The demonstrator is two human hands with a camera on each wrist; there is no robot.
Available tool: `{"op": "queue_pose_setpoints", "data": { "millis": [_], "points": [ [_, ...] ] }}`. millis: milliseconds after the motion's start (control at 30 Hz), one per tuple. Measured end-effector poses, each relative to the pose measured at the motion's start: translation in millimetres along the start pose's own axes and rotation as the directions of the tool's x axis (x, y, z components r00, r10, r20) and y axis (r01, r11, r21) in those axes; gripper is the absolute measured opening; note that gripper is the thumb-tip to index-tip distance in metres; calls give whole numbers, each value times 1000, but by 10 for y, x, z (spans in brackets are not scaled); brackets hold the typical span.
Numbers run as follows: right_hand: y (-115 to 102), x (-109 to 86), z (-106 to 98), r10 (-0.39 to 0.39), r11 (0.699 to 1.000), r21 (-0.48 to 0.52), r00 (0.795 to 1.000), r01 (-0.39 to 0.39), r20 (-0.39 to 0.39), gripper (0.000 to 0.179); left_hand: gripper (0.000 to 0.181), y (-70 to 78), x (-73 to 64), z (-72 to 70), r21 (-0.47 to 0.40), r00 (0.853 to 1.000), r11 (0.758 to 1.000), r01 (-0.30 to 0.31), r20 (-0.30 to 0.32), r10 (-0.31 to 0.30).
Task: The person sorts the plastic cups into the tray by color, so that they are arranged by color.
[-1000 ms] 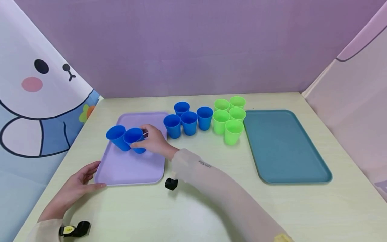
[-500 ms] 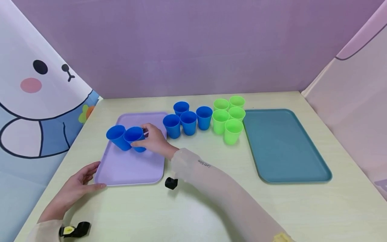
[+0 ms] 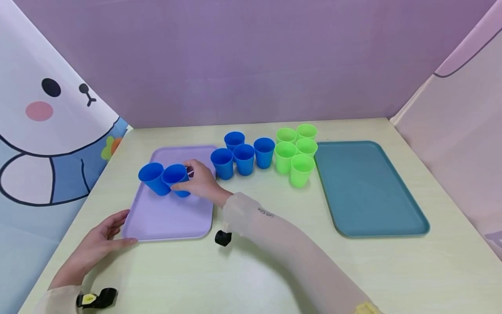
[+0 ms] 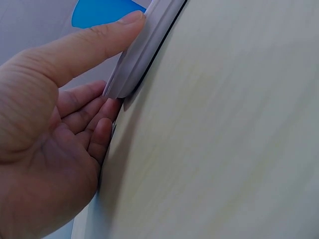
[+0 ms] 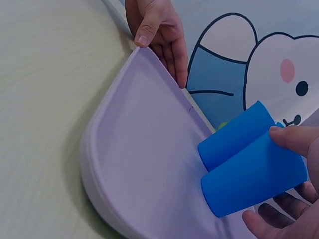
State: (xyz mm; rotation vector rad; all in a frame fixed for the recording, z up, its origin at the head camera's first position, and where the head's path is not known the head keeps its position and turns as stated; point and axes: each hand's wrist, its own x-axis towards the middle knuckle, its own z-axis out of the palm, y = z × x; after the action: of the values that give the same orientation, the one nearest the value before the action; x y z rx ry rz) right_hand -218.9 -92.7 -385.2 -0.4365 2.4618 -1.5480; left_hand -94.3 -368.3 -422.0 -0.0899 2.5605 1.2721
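My right hand (image 3: 201,182) grips a blue cup (image 3: 174,174) over the purple tray (image 3: 168,222), thumb on the near side and fingers on the far side. Touching that cup on its left is another blue cup (image 3: 154,178) on the tray. The right wrist view shows the gripped cup (image 5: 249,174) low at the tray surface; whether its base touches cannot be told. At the tray's near left corner, my left hand (image 3: 98,242) holds the rim, its thumb (image 4: 99,47) on the near edge and its fingers along the left edge.
Several blue cups (image 3: 244,159) stand together right of the purple tray. Beside them are several green cups (image 3: 302,171) in a cluster. A teal tray (image 3: 372,192) lies at the right, its left edge close to the green cups. A purple backdrop (image 3: 251,65) borders the table's back.
Both hands, the cups and the trays stay practically in place. Only a very slight shift of the whole view shows.
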Motion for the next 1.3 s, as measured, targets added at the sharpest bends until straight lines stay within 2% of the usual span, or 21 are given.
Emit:
{"op": "queue_pose_setpoints", "data": {
  "millis": [300,933,1300],
  "points": [
    [-12,-3,-37,24,999,25,1000,-24,-5,70,97,-5,0,-6,5,1000,1000,9,4,-9],
    [-174,-168,-351,-56,992,114,998,57,-6,68,98,-18,10,-9,-2,1000,1000,0,7,0],
    [-184,-198,-613,-109,990,88,994,111,-22,67,106,10,2,-17,26,998,998,55,17,-56]
  ]
}}
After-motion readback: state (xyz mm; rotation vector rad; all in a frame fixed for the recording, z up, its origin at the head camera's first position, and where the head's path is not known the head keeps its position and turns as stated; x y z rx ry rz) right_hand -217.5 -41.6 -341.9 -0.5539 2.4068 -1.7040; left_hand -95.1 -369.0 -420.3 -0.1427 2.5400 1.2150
